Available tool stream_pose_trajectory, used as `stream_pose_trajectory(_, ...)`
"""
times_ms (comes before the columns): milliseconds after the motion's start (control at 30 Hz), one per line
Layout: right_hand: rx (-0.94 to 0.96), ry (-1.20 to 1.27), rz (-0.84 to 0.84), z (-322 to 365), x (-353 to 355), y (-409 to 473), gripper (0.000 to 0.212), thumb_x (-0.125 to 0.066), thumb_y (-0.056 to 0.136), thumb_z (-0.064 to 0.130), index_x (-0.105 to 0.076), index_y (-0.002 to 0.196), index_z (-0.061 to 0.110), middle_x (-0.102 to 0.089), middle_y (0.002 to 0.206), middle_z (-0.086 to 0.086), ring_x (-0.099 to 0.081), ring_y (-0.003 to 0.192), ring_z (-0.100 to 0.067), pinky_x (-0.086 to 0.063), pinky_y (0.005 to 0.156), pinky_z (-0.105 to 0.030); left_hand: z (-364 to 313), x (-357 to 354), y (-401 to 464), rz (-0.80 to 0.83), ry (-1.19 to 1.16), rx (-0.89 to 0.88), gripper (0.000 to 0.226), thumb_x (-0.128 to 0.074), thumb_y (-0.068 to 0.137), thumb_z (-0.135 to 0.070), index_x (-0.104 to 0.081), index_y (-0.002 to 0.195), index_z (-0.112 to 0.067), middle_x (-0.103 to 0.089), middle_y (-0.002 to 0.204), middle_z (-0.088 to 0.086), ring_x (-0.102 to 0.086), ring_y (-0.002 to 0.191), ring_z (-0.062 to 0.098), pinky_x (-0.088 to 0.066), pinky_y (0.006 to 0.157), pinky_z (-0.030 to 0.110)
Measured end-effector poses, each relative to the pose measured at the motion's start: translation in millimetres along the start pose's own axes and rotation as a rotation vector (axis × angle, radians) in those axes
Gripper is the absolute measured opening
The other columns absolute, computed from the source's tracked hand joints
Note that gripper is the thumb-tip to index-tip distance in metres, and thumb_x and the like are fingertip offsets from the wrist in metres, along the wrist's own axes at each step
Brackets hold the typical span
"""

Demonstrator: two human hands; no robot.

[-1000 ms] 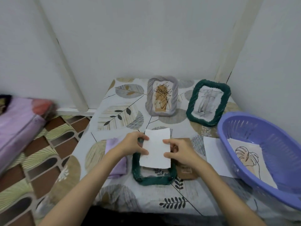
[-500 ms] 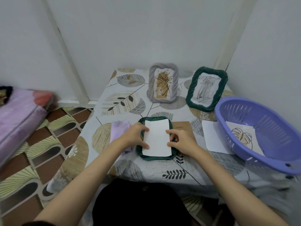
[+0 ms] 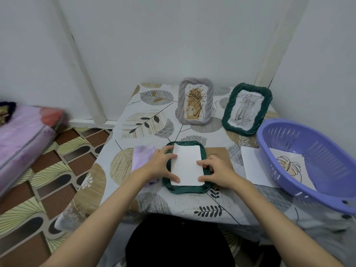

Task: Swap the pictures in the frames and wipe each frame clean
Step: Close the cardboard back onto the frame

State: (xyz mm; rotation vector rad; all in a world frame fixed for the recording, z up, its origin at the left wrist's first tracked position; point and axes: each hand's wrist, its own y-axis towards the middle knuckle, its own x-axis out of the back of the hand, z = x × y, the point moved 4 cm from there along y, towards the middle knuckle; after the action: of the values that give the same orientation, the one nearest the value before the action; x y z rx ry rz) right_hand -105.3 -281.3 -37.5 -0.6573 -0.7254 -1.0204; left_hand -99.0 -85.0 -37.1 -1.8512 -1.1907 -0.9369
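Observation:
A dark green woven frame lies flat near the table's front edge, with a white sheet lying face down inside it. My left hand reaches over the frame's left rim, its index finger and thumb pressing the sheet's left edge. My right hand presses the sheet's right edge with bent fingertips and thumb. A lilac cloth lies partly under my left hand. A brown backing board lies behind my right hand. At the back stand a grey frame and a second green frame, each holding a drawing.
A purple plastic basket sits at the right with a leaf drawing inside. A blank white sheet lies beside it. The table stands in a corner against white walls. A pink mattress lies on the patterned floor to the left.
The white sheet, held tilted above the flat green frame a second ago, has come down and lies flat inside it. Both hands stay at its edges.

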Motion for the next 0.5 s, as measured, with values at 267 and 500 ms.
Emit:
stream_pose_trajectory(267, 0.044, -0.061, 0.069, -3, -4, 1, 0.053, -0.070, 0.080, 0.030, -0.053, 0.130, 0.022, -0.035, 0.144, 0.005, -0.030, 0.131, -0.018, -0.027, 0.109, -0.034, 4, -2, -1, 0.055, 0.020, -0.019, 0.096, -0.081, 0.063, -0.043, -0.035, 0.142, -0.016, -0.022, 0.154, -0.007, -0.021, 0.131, 0.021, -0.019, 0.114, 0.031)
stream_pose_trajectory(500, 0.030, -0.182, -0.075, 8, 1, 4, 0.060, -0.057, 0.086, 0.047, -0.040, 0.139, 0.026, -0.028, 0.149, 0.006, -0.029, 0.127, -0.021, -0.027, 0.107, -0.035, 6, -2, 0, 0.076, 0.019, -0.022, 0.097, -0.081, 0.062, -0.044, -0.035, 0.143, -0.016, -0.024, 0.153, -0.008, -0.022, 0.130, 0.020, -0.020, 0.114, 0.031)
